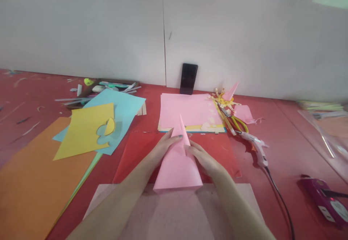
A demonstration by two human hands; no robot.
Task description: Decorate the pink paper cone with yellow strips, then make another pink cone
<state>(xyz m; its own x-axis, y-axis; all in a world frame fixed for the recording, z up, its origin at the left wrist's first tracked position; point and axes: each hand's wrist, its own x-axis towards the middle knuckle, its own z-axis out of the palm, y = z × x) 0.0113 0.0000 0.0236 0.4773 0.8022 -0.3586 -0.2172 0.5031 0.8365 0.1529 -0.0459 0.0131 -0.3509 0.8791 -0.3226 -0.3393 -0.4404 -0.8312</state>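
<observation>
Pink cone (178,167): left hand (163,148), right hand (206,160) grip edges (scissors (239,124) apart).

The pink paper cone (178,167) you hold looks matt and smooth; the red paper sheet (223,146) under it is matt, the black slab phone (188,78) glossy.

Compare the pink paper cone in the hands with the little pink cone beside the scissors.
The large cone is gripped by the left hand and right hand; the small cone sits untouched. The large cone lies over red paper, tip pointing away; the small cone perches on yellow strips, tip tilted right. Both are pink paper.
</observation>
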